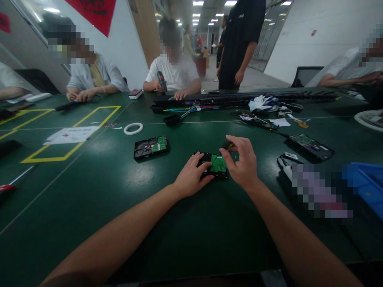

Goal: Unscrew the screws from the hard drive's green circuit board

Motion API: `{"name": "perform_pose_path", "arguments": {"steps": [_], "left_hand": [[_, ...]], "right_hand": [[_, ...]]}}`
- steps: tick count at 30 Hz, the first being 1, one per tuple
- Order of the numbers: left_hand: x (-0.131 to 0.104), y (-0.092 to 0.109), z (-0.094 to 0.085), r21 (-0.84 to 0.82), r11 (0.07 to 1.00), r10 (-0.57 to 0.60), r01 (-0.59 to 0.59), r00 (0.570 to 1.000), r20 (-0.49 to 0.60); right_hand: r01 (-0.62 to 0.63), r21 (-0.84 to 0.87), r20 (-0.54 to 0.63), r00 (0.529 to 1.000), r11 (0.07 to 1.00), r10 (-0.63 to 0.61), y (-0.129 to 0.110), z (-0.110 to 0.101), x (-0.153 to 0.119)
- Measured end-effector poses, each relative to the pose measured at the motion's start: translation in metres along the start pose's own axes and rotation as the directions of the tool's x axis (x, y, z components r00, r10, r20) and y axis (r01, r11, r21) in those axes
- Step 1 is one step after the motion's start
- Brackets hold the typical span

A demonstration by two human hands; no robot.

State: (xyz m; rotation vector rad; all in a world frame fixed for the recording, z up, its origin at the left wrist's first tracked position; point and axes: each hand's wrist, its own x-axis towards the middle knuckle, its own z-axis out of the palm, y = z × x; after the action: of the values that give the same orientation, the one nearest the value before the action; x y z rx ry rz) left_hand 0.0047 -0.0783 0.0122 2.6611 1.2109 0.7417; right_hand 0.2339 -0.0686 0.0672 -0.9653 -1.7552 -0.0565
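Observation:
A hard drive [219,164] lies on the table in front of me, its green circuit board facing up. My left hand [192,173] grips it from the left, fingers over its face and thumb along the near edge, covering that end. Above the drive's right part, my right hand [241,160] pinches a small screwdriver [227,144] with a dark handle. Its thin shaft slants down toward the board; whether the tip touches a screw is too small to tell. A second hard drive [151,148] rests to the left, board up, and another hard drive [310,146] to the right.
The green table [143,223] bears a white tape roll [133,128], a paper sheet [70,134] and a red-handled tool [7,188]. Long black parts with wires [191,108] lie across the back. A blue bin [368,183] stands at right. Several people are around the table.

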Motion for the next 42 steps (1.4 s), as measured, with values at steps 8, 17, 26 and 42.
{"name": "perform_pose_path", "arguments": {"steps": [8,17,26,42], "left_hand": [[0.0,0.0,0.0,0.008,1.0,-0.007,0.007,1.0,0.005],[0.0,0.001,-0.001,0.003,1.0,0.0,0.0,1.0,-0.001],[-0.001,0.001,-0.001,0.015,1.0,-0.002,0.002,1.0,0.004],[0.0,0.0,-0.001,-0.004,1.0,0.001,-0.001,1.0,0.003]], "right_hand": [[-0.082,0.058,0.043,0.996,0.995,0.079,0.007,0.003,-0.005],[0.012,0.027,0.017,1.0,1.0,-0.012,-0.001,-0.001,0.002],[-0.079,0.078,0.066,0.995,0.994,0.073,0.007,0.004,-0.006],[-0.001,-0.009,0.009,1.0,1.0,0.001,-0.002,-0.001,0.001]]}}
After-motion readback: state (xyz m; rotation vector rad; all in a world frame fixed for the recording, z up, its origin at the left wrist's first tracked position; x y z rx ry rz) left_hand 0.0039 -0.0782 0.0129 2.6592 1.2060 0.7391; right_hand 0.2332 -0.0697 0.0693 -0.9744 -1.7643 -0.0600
